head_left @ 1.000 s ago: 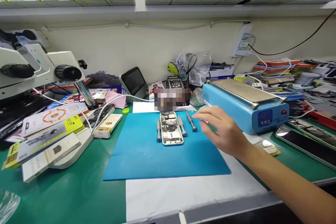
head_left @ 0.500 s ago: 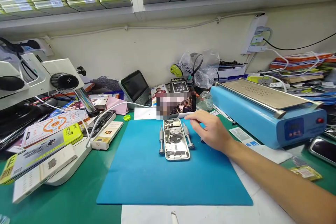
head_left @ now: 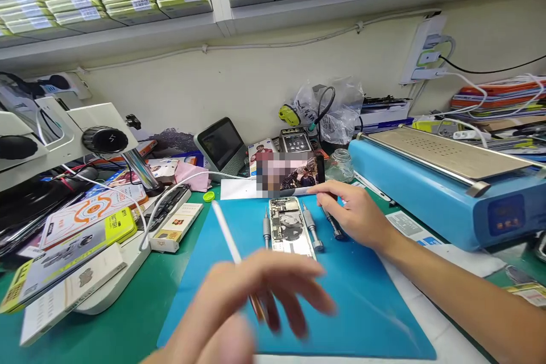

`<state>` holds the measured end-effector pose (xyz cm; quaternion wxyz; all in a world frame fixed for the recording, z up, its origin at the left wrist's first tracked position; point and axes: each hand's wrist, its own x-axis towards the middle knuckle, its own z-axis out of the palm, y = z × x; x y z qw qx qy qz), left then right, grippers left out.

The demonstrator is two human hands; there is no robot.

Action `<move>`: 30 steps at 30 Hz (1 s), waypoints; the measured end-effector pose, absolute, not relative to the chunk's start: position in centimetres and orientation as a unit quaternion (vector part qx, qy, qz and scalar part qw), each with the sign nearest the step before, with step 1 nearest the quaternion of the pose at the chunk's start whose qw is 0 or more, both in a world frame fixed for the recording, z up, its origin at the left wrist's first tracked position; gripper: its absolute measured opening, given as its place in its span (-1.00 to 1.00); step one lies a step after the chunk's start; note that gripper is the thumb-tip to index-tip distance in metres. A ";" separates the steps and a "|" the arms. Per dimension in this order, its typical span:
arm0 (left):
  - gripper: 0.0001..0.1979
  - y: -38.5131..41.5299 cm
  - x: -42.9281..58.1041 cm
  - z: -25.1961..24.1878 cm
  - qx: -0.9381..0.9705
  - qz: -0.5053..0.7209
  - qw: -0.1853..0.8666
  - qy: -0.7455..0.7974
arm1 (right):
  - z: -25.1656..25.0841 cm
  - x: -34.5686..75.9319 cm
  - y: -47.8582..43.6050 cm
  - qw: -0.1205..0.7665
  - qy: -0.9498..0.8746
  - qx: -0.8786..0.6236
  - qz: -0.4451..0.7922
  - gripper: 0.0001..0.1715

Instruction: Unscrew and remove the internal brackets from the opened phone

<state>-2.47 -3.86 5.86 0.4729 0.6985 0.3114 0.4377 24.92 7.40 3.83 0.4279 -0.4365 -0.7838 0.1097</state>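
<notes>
My left hand, close to the camera and blurred, has its fingers spread. A cigarette, white with an orange-brown end, sits between them. My right hand reaches to the lower edge of a phone propped on its side and showing a video. Its index fingertip is at that edge, with the thumb bent below and nothing seen in the grasp. An opened phone with bare internals lies on the blue mat, its lower end hidden by my left hand. Grey screwdrivers flank it.
A dark screwdriver lies under my right hand. To the right stands a blue heating plate machine. Boxes and a microscope stand crowd the left. A glass jar stands behind.
My left hand has come up from the bottom edge over the mat with the cigarette. My right hand stays near the propped phone's edge. The view has shifted slightly.
</notes>
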 end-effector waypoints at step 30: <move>-0.70 2.8 -3.3 1.6 0.743 0.287 0.310 0.519 | 4.3 24.9 7.3 0.321 -0.801 -0.475 0.174 -0.70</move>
